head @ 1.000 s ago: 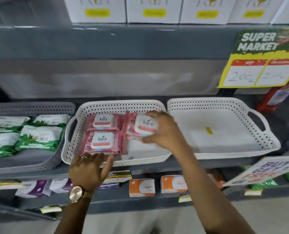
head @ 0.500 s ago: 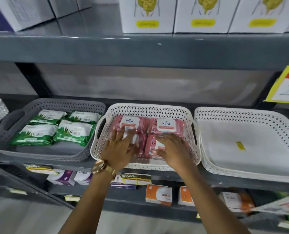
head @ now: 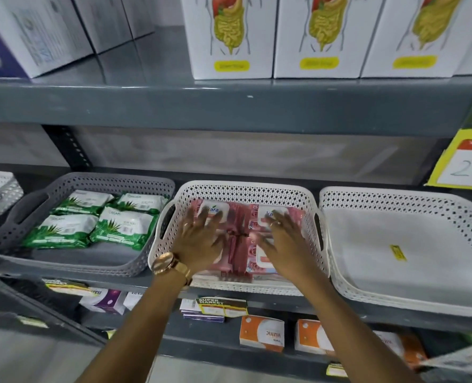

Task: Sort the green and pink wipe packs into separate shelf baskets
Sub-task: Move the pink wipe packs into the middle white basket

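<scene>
Now both hands (head: 199,241) (head: 287,244) have slid forward, flat over pink packs (head: 237,233).

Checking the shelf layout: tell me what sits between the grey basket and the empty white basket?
The head view shows a white basket of pink packs, both hands spread over them.

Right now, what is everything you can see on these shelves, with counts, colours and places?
Green wipe packs: four, in grey perforated plastic basket, left.
Pink wipe packs: at least four, in middle white perforated plastic basket.
Right white basket: one, holds only a yellow sticker.
White cartons: three, top shelf.
Orange boxes: two, lower shelf.
Yellow price sign: one, far right.
Gold wristwatch: left wrist.
Left hand, right hand: flat, open, over pink packs.
</scene>
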A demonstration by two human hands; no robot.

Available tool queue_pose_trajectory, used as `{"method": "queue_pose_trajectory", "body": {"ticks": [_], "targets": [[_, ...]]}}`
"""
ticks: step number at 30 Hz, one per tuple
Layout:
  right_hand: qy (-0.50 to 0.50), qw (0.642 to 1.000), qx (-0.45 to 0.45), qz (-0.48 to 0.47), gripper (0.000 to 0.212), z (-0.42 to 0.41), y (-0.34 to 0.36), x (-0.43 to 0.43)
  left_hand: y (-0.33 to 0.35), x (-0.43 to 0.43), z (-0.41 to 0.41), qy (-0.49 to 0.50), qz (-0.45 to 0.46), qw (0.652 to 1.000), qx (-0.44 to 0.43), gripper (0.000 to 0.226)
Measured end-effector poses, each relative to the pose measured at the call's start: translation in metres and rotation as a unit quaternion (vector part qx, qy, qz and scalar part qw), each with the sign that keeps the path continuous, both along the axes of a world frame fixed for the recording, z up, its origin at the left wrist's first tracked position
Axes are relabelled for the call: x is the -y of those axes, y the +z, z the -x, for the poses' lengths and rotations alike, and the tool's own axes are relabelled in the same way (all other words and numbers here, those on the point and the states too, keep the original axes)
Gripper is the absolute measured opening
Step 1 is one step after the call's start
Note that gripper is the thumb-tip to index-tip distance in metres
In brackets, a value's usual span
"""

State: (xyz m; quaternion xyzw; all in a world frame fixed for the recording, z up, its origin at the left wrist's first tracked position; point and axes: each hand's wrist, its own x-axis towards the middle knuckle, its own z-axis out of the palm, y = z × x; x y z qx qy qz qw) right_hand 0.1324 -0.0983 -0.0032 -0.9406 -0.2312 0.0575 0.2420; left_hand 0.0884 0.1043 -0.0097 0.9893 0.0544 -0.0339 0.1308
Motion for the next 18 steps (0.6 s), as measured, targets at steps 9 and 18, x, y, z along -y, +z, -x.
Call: {"method": "queue_pose_trajectory", "body": {"ticks": [9,18], "targets": [[-0.020,0.992,0.012,0.127,0.068,-0.042,-0.031,-0.024,-0.034,-0.001,-0.037,-0.012,-0.063,0.998,-0.014,0.065],[0.019,0.985,0.047,0.165,0.062,-0.046,-0.030,-0.017,-0.037,-0.002,-0.036,-0.020,-0.062,0.998,0.002,0.065]]}}
